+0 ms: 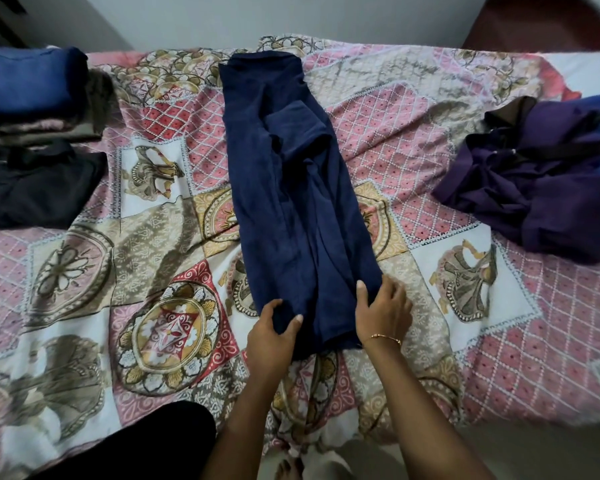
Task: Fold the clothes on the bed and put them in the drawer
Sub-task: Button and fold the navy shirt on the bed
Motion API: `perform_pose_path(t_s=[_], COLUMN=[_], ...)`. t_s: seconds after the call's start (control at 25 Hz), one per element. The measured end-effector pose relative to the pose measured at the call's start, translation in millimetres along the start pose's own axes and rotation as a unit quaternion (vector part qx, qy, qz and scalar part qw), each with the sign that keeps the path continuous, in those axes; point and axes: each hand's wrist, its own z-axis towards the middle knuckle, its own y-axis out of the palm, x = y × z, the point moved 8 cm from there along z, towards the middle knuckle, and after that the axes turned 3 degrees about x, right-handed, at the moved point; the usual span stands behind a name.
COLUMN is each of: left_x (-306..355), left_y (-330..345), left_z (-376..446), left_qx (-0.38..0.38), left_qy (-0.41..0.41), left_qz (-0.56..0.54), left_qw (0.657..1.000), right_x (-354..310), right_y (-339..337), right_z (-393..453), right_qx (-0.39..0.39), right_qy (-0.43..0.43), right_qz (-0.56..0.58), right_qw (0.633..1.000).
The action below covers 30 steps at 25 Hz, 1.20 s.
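2 hands were on the near end of the navy shirt (291,209), which lay in a long strip down the middle of the bed (84,271). The left hand (274,329) pinched the hem. The right hand (381,306) held the other corner, with the thumb on top. The cloth looked soft, light and floppy. It would sag, so the 2 near corners seemed the best spots to hold it.
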Motion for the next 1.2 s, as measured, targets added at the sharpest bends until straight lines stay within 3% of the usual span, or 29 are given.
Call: perform_pose_path(t_s=[0.12, 0.24, 0.36, 0.52, 0.6, 0.72, 0.76, 0.8, 0.88, 0.92, 0.96, 1.04, 1.12, 1.2], left_x=[5, 13, 33, 77, 93, 94, 92, 87, 76, 78, 79, 72, 61, 65], left_y=[1, -6, -16, -36, -42, -41, -38, -36, -45, -47, -44, -37, -35, -43], left_z=[-4, -3, 4, 49, 90, 140, 150, 157, 157, 152, 149, 155, 168, 177], left_qx=[-0.012, -0.025, -0.073, -0.063, -0.017, 0.040, 0.050, 0.061, 0.133, 0.170, 0.195, 0.218, 0.203, 0.229], left_qy=[-0.005, -0.063, -0.168, -0.256, -0.248, -0.233, -0.218, -0.184, -0.058, 0.014, 0.064, 0.037, -0.047, -0.018], left_qz=[-0.033, -0.093, -0.223, -0.439, -0.515, -0.552, -0.544, -0.505, -0.323, -0.167, -0.036, 0.089, 0.042, -0.033], left_qw=[0.999, 0.993, 0.957, 0.859, 0.820, 0.800, 0.809, 0.841, 0.935, 0.971, 0.978, 0.971, 0.977, 0.973], right_x=[4, 0, -29, -91, -118, -136, -135, -131, -117, -110, -108, -111, -111, -120], right_y=[5, 6, -9, -15, 9, 46, 55, 56, 36, 25, 14, 23, 48, 53], right_z=[3, 11, 21, 58, 80, 117, 132, 144, 153, 152, 143, 126, 120, 127], right_qx=[-0.132, -0.234, -0.302, -0.319, -0.352, -0.366, -0.345, -0.297, -0.160, -0.094, -0.054, -0.060, -0.098, -0.057], right_qy=[0.054, 0.120, 0.173, 0.255, 0.261, 0.249, 0.236, 0.213, 0.112, 0.045, -0.027, -0.172, -0.236, -0.244], right_qz=[0.023, 0.130, 0.361, 0.576, 0.574, 0.513, 0.514, 0.523, 0.488, 0.441, 0.389, 0.270, 0.131, 0.073], right_qw=[0.990, 0.956, 0.865, 0.708, 0.692, 0.736, 0.749, 0.770, 0.851, 0.892, 0.919, 0.945, 0.958, 0.965])
